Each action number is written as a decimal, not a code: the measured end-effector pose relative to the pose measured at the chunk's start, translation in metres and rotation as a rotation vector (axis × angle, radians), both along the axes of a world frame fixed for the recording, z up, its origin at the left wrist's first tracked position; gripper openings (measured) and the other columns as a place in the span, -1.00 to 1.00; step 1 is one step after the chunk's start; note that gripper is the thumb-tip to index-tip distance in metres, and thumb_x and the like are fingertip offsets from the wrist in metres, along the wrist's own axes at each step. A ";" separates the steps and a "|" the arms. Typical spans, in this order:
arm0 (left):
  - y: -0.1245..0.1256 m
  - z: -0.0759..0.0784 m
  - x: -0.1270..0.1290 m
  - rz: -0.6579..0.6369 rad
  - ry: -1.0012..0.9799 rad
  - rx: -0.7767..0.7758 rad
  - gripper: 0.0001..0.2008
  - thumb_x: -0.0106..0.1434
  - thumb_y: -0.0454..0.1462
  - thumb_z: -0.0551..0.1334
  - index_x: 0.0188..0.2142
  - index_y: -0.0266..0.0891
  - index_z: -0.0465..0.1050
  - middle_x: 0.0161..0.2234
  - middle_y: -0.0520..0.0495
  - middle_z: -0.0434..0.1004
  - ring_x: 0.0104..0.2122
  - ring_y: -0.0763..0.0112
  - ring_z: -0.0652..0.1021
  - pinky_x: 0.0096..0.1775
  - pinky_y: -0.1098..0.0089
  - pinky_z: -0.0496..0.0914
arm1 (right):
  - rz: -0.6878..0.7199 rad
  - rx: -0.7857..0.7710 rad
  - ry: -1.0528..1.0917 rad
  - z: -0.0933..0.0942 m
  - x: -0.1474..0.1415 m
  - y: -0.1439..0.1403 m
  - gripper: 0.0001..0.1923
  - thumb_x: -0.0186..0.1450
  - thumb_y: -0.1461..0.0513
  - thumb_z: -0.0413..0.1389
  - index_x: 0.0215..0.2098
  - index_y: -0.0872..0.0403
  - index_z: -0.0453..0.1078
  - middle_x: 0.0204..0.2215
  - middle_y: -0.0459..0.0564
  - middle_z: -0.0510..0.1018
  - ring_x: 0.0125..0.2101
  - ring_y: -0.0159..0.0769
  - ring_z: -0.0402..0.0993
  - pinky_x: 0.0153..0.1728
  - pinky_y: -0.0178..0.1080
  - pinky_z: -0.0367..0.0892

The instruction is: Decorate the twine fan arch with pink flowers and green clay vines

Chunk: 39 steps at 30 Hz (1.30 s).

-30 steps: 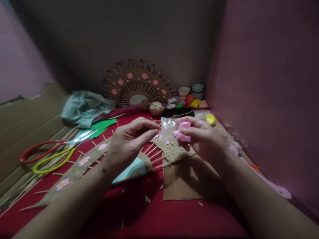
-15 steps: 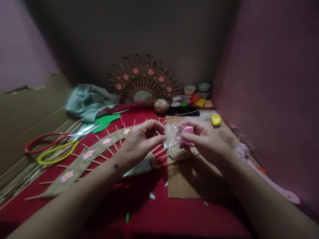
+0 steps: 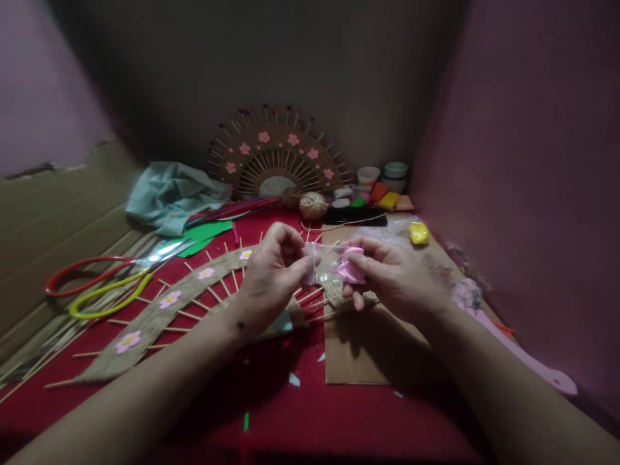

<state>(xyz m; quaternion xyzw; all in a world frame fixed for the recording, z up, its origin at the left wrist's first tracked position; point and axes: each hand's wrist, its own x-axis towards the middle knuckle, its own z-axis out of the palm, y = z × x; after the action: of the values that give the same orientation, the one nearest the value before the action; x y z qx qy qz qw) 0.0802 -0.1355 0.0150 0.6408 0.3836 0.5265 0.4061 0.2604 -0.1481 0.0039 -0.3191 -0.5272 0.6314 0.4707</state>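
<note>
Between my two hands a small clear plastic bag (image 3: 327, 257) is stretched, with a lump of pink clay (image 3: 352, 266) at its right end. My left hand (image 3: 279, 265) pinches the bag's left edge between thumb and fingers. The pink end is gripped by my right hand (image 3: 392, 268), thumb on top. Beneath them lies a fan-shaped piece of sticks woven with twine (image 3: 150, 332), bearing pink flowers with yellow centres (image 3: 170, 299). Its right part rests over a cardboard sheet (image 3: 382, 355) and is partly hidden by my hands.
Scissors (image 3: 104, 274) with red and yellow handles lie left, by green sheets (image 3: 206, 236) and a pale blue cloth (image 3: 172, 194). A finished-looking fan (image 3: 278, 145) stands at the back. Near it are a twine ball (image 3: 313, 205), cups (image 3: 394, 174) and yellow clay (image 3: 419, 233).
The bag has been drawn out flatter and straighter between my hands. Both hands have shifted slightly, and the pink lump has moved a little to the left.
</note>
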 end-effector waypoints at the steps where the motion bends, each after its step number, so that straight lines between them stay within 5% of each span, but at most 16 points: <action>1: -0.001 0.000 0.001 0.017 -0.017 0.021 -0.75 0.06 -0.41 0.31 -0.41 -0.20 0.22 -0.58 0.17 0.38 -0.62 0.60 0.42 -0.56 0.57 0.36 | -0.005 0.002 0.024 0.000 0.000 0.000 -0.90 0.30 0.23 0.08 -0.23 0.08 0.31 -0.64 -0.16 0.47 -0.69 -0.46 0.39 -0.69 -0.43 0.33; 8: -0.002 -0.001 -0.003 0.033 0.161 0.030 -0.98 0.11 -0.34 0.27 -0.44 -0.24 0.45 -0.48 0.04 0.52 -0.48 0.49 0.49 -0.39 0.45 0.44 | -0.054 0.013 0.009 0.001 0.000 0.003 -0.86 0.29 0.23 0.10 -0.18 0.08 0.32 -0.67 -0.20 0.44 -0.73 -0.48 0.36 -0.71 -0.43 0.31; 11: 0.001 -0.001 -0.007 0.056 0.327 0.137 -0.90 0.15 -0.25 0.27 -0.44 -0.21 0.52 -0.47 0.01 0.54 -0.43 0.44 0.51 -0.35 0.43 0.43 | -0.068 0.009 -0.010 0.002 0.000 0.003 -0.81 0.27 0.20 0.12 -0.17 0.09 0.33 -0.66 -0.18 0.45 -0.73 -0.47 0.37 -0.70 -0.41 0.32; 14: 0.003 -0.001 -0.008 -0.057 0.429 0.135 -0.79 0.24 -0.22 0.18 -0.45 -0.20 0.54 -0.51 0.00 0.55 -0.49 0.45 0.52 -0.44 0.45 0.41 | -0.072 0.012 -0.049 0.003 -0.001 0.001 -0.79 0.27 0.17 0.12 -0.16 0.09 0.34 -0.66 -0.18 0.45 -0.72 -0.46 0.37 -0.70 -0.41 0.33; 18: 0.005 -0.001 -0.007 -0.240 0.414 0.064 -0.84 0.24 -0.25 0.18 -0.37 -0.20 0.54 -0.50 0.00 0.55 -0.47 0.42 0.54 -0.42 0.44 0.45 | -0.105 0.016 -0.136 0.001 -0.001 0.001 -0.81 0.28 0.18 0.09 -0.15 0.07 0.36 -0.67 -0.19 0.44 -0.74 -0.46 0.35 -0.79 -0.46 0.23; 26: 0.007 -0.001 -0.006 -0.117 0.474 0.123 -0.89 0.16 -0.29 0.24 -0.35 -0.23 0.56 -0.49 -0.02 0.55 -0.44 0.40 0.55 -0.38 0.42 0.45 | -0.061 -0.052 -0.033 0.000 -0.001 0.001 -0.70 0.21 0.21 0.17 -0.08 0.07 0.34 -0.65 -0.19 0.45 -0.71 -0.46 0.38 -0.75 -0.44 0.29; 31: 0.007 -0.003 -0.008 -0.174 0.501 0.155 -0.87 0.21 -0.28 0.23 -0.32 -0.21 0.58 -0.42 -0.04 0.56 -0.43 0.43 0.53 -0.37 0.43 0.44 | -0.060 -0.052 -0.086 0.002 -0.004 -0.002 -0.75 0.24 0.24 0.13 -0.10 0.07 0.32 -0.67 -0.16 0.47 -0.75 -0.45 0.34 -0.75 -0.42 0.29; 36: 0.008 -0.008 -0.007 -0.220 0.470 0.218 -0.85 0.21 -0.29 0.26 -0.22 -0.14 0.58 -0.22 -0.08 0.59 -0.18 0.33 0.54 -0.07 0.28 0.41 | -0.080 -0.064 -0.136 0.001 -0.006 -0.003 -0.79 0.26 0.24 0.12 -0.14 0.07 0.31 -0.66 -0.15 0.48 -0.73 -0.42 0.40 -0.75 -0.41 0.33; 39: 0.005 -0.010 -0.006 -0.219 0.477 0.188 -0.85 0.21 -0.31 0.26 -0.22 -0.17 0.58 -0.22 -0.08 0.59 -0.17 0.33 0.54 -0.06 0.27 0.39 | -0.049 -0.063 -0.140 0.001 -0.005 -0.003 -0.82 0.28 0.23 0.09 -0.15 0.06 0.28 -0.66 -0.14 0.50 -0.75 -0.43 0.40 -0.74 -0.43 0.32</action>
<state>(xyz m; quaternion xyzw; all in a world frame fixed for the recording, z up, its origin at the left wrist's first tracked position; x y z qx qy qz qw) 0.0746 -0.1301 0.0048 0.8192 0.3462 0.3470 0.2977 0.2549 -0.1515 0.0045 -0.3898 -0.5308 0.6121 0.4377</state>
